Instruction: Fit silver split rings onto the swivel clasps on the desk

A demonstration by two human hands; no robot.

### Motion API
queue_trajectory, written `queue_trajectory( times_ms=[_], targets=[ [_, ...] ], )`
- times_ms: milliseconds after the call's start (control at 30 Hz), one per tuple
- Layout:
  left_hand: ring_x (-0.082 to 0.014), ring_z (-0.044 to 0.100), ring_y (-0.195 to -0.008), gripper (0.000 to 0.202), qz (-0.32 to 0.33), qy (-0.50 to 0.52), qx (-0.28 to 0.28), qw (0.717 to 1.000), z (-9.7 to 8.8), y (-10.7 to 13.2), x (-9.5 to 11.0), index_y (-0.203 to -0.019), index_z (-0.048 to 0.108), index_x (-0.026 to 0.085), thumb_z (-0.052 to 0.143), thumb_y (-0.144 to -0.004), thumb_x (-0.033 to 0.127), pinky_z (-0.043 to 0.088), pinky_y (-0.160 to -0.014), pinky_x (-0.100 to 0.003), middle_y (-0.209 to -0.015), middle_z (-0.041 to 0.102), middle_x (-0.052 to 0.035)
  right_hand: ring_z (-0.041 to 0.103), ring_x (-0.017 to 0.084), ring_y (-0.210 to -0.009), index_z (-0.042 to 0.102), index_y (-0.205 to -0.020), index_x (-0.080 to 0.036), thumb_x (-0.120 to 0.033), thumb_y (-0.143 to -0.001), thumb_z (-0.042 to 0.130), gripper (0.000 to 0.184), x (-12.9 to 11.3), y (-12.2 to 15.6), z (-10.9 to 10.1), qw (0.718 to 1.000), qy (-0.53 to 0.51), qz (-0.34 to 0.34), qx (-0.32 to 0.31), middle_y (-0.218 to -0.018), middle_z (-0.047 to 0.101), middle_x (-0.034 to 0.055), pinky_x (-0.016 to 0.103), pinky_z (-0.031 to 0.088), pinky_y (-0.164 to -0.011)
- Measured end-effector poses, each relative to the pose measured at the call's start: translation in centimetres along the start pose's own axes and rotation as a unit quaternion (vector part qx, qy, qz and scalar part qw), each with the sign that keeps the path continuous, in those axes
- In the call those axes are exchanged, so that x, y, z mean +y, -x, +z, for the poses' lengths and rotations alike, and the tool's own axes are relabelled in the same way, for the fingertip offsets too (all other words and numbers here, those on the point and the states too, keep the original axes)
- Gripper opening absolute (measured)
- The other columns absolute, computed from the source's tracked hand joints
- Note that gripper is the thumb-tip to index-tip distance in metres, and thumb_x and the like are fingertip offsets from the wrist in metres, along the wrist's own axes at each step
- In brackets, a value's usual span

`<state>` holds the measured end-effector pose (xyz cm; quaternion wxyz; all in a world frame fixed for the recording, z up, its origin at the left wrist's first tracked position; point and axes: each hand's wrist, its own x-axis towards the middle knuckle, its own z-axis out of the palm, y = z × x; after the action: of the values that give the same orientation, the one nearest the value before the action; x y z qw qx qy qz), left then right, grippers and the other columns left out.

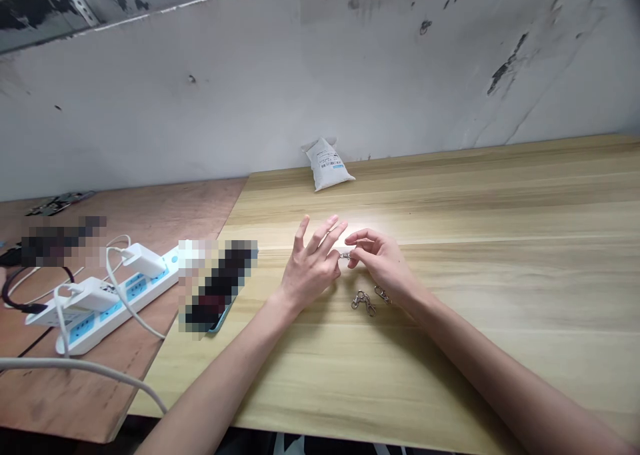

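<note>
My left hand and my right hand meet over the light wooden table, both pinching a small metal ring or clasp between thumb and forefinger. The other fingers of my left hand are spread upward. My right hand's fingers curl around the piece. Just below the hands, two small metal keychain clasps lie on the table, one of them partly under my right wrist.
A small white bag leans against the wall at the back. On the left, a darker brown board holds a white power strip with chargers and cables. A phone lies at the table's left edge.
</note>
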<state>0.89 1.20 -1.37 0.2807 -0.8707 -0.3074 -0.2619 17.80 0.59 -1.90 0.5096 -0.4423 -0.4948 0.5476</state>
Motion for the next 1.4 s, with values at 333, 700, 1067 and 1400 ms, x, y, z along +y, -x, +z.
queue_trajectory(
  times_ms=[333,700,1067,1400],
  targets=[
    [-0.0247,0.044,-0.137,0.014,-0.011,0.024,0.004,1.0,-0.1,0.0,-0.1,-0.073,0.064,0.019,0.056,-0.08,0.01,0.004,-0.124,-0.053,-0.14,0.056,-0.0072,0.06,0.012,-0.059,0.062,-0.084,-0.018,-0.023,-0.066,0.062,0.018,-0.5,0.3,0.1,1.0,-0.001,0.003,0.0,-0.086,0.065,0.0034,0.033,0.049,-0.064],
    [-0.0238,0.041,-0.138,0.014,0.004,0.02,-0.001,1.0,-0.2,0.0,0.0,-0.075,0.065,0.018,0.056,-0.081,0.01,0.004,-0.124,-0.053,-0.142,0.054,-0.0076,0.061,0.014,-0.059,0.062,-0.086,-0.017,-0.026,-0.071,0.06,0.017,-0.2,0.2,0.0,1.0,0.029,-0.007,-0.011,-0.082,0.065,0.0028,0.033,0.049,-0.065],
    [-0.0286,0.042,-0.137,0.014,-0.11,0.084,-0.063,0.988,-0.1,0.4,-0.5,-0.072,0.068,0.02,0.061,-0.084,0.017,0.02,-0.118,-0.06,-0.14,0.056,-0.0076,0.056,0.023,-0.091,0.053,-0.106,-0.021,-0.01,-0.087,0.045,0.023,-0.3,0.7,-0.1,0.873,0.41,-0.256,-0.065,-0.082,0.064,0.0044,0.042,0.041,-0.085],
    [-0.0278,0.037,-0.138,0.014,-0.152,0.209,-0.116,0.959,-0.3,0.8,-1.9,-0.098,0.07,0.025,0.065,-0.085,0.026,0.03,-0.114,-0.057,-0.139,0.054,-0.0066,0.056,0.023,-0.089,0.049,-0.107,-0.024,-0.011,-0.089,0.048,0.022,-0.3,0.6,-0.9,0.87,0.404,-0.257,-0.115,-0.082,0.062,0.0028,0.035,0.042,-0.08]
  ],
)
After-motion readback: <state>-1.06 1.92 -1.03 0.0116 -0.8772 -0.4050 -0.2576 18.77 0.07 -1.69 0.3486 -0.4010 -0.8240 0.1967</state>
